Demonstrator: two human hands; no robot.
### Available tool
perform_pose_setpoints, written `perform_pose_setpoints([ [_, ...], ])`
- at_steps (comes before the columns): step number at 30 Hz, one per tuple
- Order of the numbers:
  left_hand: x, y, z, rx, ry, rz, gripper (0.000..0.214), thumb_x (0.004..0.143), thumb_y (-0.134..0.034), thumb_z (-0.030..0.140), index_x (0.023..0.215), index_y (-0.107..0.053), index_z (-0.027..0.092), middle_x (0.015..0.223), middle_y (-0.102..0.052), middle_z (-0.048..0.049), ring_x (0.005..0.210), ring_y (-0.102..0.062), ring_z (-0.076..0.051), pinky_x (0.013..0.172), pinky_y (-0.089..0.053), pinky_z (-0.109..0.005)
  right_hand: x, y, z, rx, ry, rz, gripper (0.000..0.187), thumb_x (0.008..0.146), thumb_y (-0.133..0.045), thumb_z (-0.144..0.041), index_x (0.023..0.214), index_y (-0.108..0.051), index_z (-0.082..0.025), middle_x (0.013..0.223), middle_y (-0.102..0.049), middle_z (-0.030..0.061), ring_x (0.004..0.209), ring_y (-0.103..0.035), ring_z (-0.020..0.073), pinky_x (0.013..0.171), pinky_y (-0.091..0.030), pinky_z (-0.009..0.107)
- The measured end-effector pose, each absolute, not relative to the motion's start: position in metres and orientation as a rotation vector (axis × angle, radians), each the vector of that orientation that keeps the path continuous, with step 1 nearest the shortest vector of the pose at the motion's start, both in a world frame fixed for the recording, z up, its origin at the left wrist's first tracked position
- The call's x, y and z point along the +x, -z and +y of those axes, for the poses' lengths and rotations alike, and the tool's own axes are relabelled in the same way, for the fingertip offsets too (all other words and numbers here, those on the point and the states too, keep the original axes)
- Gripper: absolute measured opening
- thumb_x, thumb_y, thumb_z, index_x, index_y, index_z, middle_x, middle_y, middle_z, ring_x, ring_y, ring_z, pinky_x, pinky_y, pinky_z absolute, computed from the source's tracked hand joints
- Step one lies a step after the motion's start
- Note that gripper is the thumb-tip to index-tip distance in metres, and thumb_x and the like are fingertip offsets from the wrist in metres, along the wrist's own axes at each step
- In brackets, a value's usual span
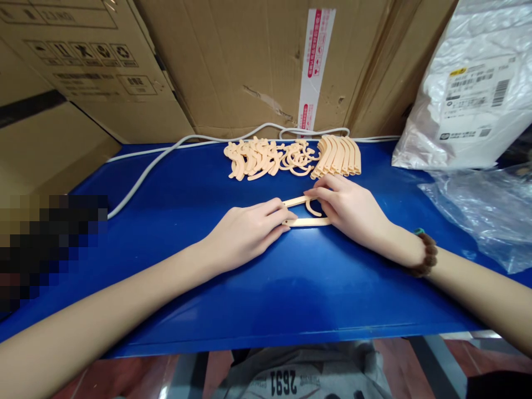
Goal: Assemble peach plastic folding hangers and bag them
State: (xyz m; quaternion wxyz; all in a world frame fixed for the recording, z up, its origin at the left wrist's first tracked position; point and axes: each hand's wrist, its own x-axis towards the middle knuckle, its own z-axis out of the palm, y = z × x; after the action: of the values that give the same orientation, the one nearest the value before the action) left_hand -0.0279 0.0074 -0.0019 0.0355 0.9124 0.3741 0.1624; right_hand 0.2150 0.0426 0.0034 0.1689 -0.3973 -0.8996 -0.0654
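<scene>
My left hand [249, 230] lies palm down on the blue table [208, 288], its fingertips pinched on the left ends of two long peach plastic strips [307, 221]. My right hand [347, 208] grips the right side of the same strips, with a small peach hook piece [311, 208] between the fingers. Behind the hands sits a loose pile of curved peach pieces [253, 158], a tangle of thin peach hooks [297, 158] and a neat row of stacked curved strips [338, 155].
Cardboard boxes [233, 61] wall off the back and left. A white cable [141, 177] runs along the table's rear. A labelled plastic bag [469, 94] and clear plastic wrap [486, 210] lie at the right. A grey sack [303, 374] sits below the front edge.
</scene>
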Motion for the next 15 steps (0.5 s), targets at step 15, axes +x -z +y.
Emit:
perform_pose_setpoints([
  [15,-0.0292,0.0026,0.0079,2.850,-0.521,1.067,0.028,0.105,-0.042,0.029,0.118,-0.066,0.023,0.115,-0.068,-0.0023,0.090,-0.071,-0.017,0.061,-0.050,-0.024,0.2160,-0.0071,0.0405,-1.167,0.314,-2.639,0.029,0.095,-0.049,-0.009,0.111,-0.073,-0.015,0.103,-0.069,0.0106,0.090,-0.060,0.0224,0.074,-0.044,0.032],
])
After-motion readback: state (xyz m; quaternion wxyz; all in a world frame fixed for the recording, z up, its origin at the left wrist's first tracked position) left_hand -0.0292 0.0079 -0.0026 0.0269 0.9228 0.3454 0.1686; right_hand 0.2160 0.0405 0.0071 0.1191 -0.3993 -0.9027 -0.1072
